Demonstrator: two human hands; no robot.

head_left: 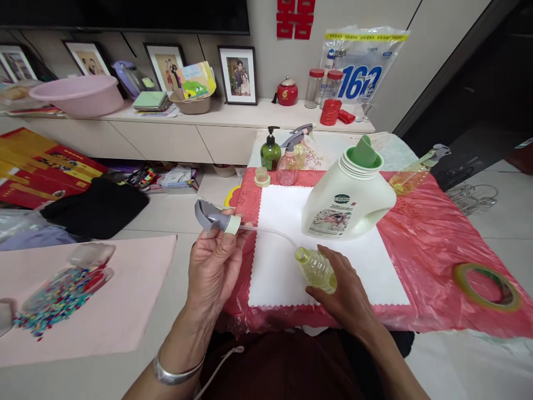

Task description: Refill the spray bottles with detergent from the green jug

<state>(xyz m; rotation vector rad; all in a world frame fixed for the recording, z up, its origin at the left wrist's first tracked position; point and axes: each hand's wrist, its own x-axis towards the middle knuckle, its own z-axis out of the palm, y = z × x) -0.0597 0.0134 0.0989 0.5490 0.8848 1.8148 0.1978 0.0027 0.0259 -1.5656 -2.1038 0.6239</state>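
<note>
My left hand [217, 261] pinches a grey spray nozzle [211, 215] by its pale collar, held just off the table's left side. From the collar a thin clear tube [270, 230] runs right, its end near the mouth of a yellowish clear bottle [315, 269]; whether it enters the mouth I cannot tell. My right hand [343, 289] is wrapped round that bottle, which tilts with its open neck to the left. Behind it stands a large white jug [343, 194] with a green spout [366, 153] and no cap on.
On the red-covered table [408, 239] lie a white sheet [275, 278] and a tape roll [486, 286]. A pink spray bottle [287, 168], a green pump bottle [270, 153], a pale cap [262, 176] and an amber spray bottle [410, 176] stand around the jug.
</note>
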